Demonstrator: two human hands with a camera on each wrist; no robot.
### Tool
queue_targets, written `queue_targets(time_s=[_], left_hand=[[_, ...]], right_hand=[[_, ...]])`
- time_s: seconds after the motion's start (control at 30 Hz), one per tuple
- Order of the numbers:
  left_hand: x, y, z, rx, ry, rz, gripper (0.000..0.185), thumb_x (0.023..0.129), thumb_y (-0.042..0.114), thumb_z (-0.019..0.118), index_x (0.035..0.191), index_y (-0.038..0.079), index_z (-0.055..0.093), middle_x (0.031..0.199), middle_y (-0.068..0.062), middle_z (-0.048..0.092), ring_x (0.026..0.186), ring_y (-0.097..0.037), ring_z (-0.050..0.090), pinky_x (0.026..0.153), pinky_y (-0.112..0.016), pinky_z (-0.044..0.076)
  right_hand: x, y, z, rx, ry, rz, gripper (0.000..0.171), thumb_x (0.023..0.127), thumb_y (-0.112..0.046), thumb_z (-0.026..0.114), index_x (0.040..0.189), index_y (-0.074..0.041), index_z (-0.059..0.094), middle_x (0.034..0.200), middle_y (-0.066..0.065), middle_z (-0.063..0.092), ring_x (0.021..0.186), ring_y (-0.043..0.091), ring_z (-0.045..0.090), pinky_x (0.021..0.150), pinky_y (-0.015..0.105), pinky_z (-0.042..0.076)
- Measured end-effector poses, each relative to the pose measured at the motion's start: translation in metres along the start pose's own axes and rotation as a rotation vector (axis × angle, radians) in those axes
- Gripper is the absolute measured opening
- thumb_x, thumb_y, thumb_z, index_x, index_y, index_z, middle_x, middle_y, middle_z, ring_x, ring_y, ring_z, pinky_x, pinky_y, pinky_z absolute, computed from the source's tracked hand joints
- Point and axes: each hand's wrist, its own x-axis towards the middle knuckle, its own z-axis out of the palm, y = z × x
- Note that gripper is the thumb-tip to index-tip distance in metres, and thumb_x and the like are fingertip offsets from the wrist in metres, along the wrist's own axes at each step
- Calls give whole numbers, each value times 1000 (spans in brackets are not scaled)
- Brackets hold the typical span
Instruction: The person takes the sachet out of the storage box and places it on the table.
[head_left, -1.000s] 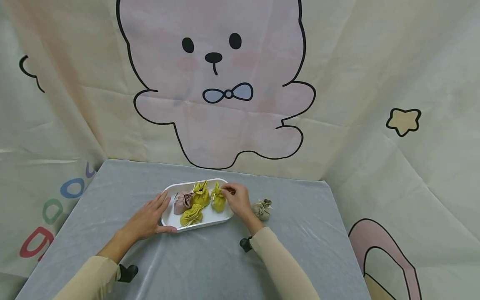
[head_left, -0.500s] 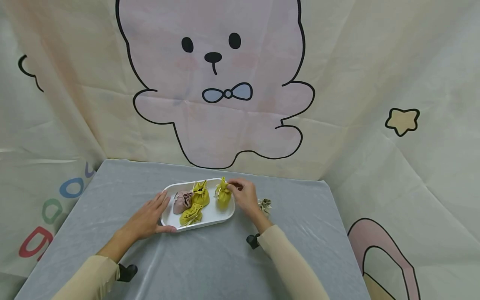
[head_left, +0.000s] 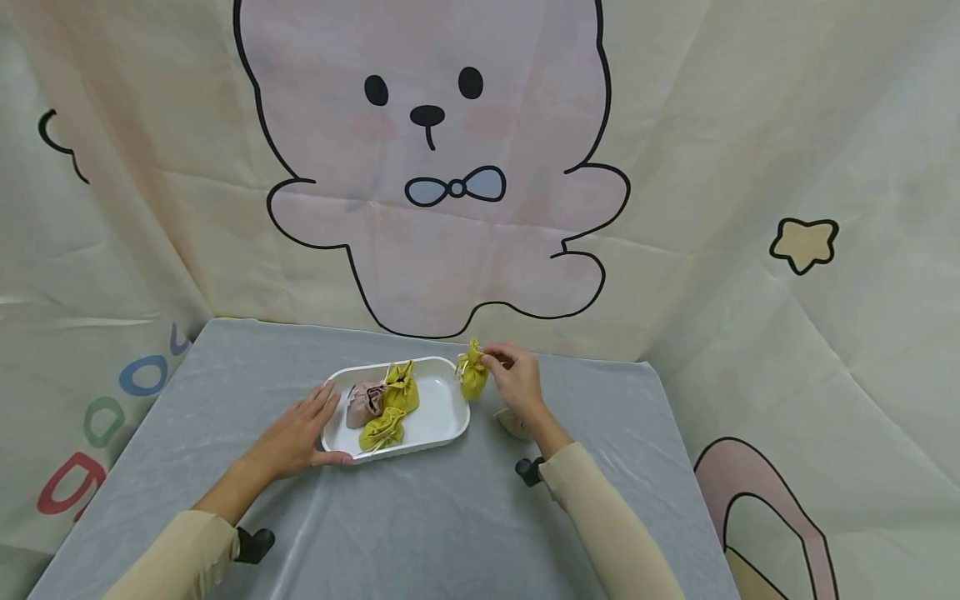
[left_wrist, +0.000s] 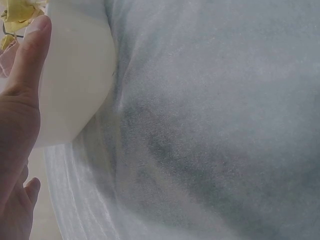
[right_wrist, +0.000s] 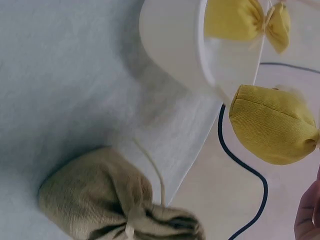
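My right hand [head_left: 519, 383] pinches a small yellow drawstring pouch [head_left: 472, 377] by its gathered neck. In the head view the pouch overlaps the right end of a white tray [head_left: 441, 417]; the right wrist view shows it raised, its round bottom [right_wrist: 270, 125] beyond the tray wall. My left hand [head_left: 296, 435] rests against the tray's left end, fingers straight along the rim and thumb at the near edge. Inside the tray lie a dusty pink pouch [head_left: 364, 405] and two yellow pouches, one upright [head_left: 402, 390], one tipped over [head_left: 382, 430].
A khaki pouch [right_wrist: 95, 197] lies on the grey cloth-covered table [head_left: 405, 533] right of the tray, partly hidden by my right wrist in the head view. A pale cloth backdrop [head_left: 675, 250] with a printed bear stands behind the table's far edge.
My right hand has lifted the yellow pouch from the tray's right part and moved it right and away, to the tray's right end. The left hand and the tray stay put.
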Motion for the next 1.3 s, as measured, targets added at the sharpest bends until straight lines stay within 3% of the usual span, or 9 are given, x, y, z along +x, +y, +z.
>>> queue_targets(time_s=[0.47,0.7,1.0,1.3], left_hand=[[1,1,0,2,-5,-1,112,76,65,74,148,-11,34,159,-30,21,144,-49,23,112,-63,28],[1,0,0,4,-1,0,113,76,67,73,148,-11,34,159,-30,21,144,-49,24,112,-62,28],[0,1,-1,3,-6,-8,114,76,69,71,149,-10,34,159,-29,20,145,-48,23,112,-62,28],[0,-1,0,1,-4,-7,116,75,72,69,149,-10,34,159,-29,21,145,-48,23,112,-62,28]], right_hand=[[3,31,-19,-56,47,30,6,89,0,72,93,-2,77,93,9,71,84,23,68,73,31,56],[-3,46,-21,-139,39,54,6,90,0,71,92,-1,77,93,10,71,84,24,66,71,33,54],[-8,61,-21,-348,-71,84,12,91,4,66,99,1,74,99,15,71,88,28,68,76,41,57],[-9,62,-22,-332,-101,111,14,92,1,64,104,1,72,106,14,70,94,29,67,82,43,56]])
